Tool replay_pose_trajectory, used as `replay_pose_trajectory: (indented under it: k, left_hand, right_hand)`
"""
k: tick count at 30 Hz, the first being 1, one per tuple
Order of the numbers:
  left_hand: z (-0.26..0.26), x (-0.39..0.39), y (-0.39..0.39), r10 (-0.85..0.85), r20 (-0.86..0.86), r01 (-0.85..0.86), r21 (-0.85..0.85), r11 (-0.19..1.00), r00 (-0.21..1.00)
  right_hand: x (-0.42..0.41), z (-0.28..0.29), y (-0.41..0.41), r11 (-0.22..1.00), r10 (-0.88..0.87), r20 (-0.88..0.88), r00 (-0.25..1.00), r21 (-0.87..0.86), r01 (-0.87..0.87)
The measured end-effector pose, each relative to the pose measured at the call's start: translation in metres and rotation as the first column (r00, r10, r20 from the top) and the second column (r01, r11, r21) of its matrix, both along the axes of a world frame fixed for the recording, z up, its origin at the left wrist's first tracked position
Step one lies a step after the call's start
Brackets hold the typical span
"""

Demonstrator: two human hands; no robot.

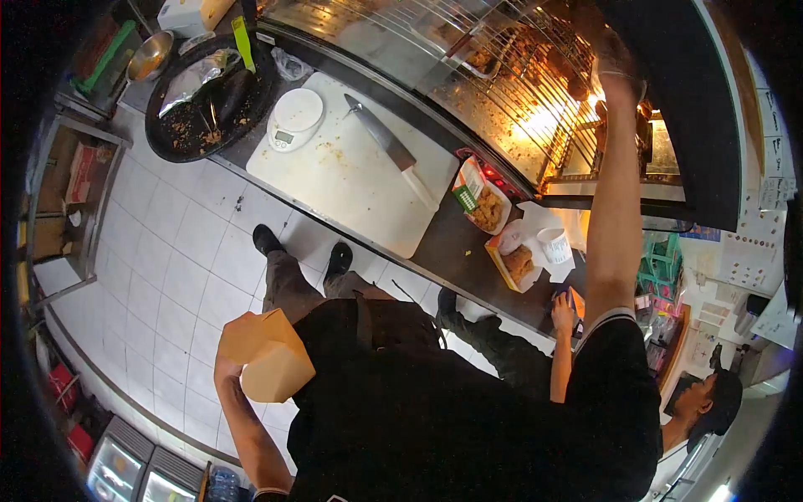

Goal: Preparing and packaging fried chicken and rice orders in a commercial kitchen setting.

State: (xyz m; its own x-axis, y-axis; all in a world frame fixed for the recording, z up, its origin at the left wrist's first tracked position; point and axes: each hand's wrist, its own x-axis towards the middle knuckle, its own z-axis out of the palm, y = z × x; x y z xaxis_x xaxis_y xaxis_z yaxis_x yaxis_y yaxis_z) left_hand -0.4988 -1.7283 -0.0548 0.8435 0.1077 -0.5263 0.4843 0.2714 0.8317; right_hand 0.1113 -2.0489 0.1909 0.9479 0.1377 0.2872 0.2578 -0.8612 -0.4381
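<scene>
My left hand (233, 351) is shut on an open brown paperboard food box (273, 357), held at my side above the tiled floor. My right hand (611, 59) reaches into a lit food warmer, among the wire racks (533, 75) that hold dark roasted pieces of food; it seems to wear a clear plastic glove, and its fingers are blurred, so what they touch cannot be told. Below the warmer, two paperboard boxes of fried food (489, 210) (519, 263) stand on the dark counter, beside a white paper cup (554, 246).
A kitchen knife (389, 141) and a white digital scale (296, 119) lie on a white cutting board (351, 194). Left of it stands a black pan (182, 135) with a green-handled utensil (243, 44). A co-worker in a cap (718, 401) stands close at the right, one hand (563, 314) at the counter.
</scene>
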Motion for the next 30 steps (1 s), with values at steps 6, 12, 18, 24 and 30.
replay_pose_trajectory:
  k: [6,12,18,24,30]
  left_hand:
    - [0.007,0.005,-0.003,0.038,0.056,-0.042,0.064,0.997,0.998]
    - [0.035,0.037,-0.014,-0.006,0.045,-0.008,0.31,0.951,0.999]
    - [0.045,0.045,-0.015,0.099,-0.013,-0.093,0.239,0.967,0.995]
    - [0.068,0.05,-0.033,0.323,-0.047,-0.313,0.147,0.938,0.945]
    - [0.044,0.05,-0.019,0.406,-0.066,-0.379,0.251,0.891,0.911]
  right_hand:
    - [-0.099,-0.006,0.008,0.795,-0.141,-0.12,0.983,0.578,0.185]
    - [-0.201,-0.141,0.015,0.886,0.235,-0.02,0.972,-0.407,-0.222]
    - [-0.238,-0.313,0.086,0.891,0.089,-0.67,0.737,0.385,0.242]
    - [-0.242,-0.355,0.086,0.901,0.207,-0.471,0.858,0.433,0.02]
    - [-0.226,-0.312,0.041,0.95,0.117,-0.187,0.975,-0.263,-0.165]
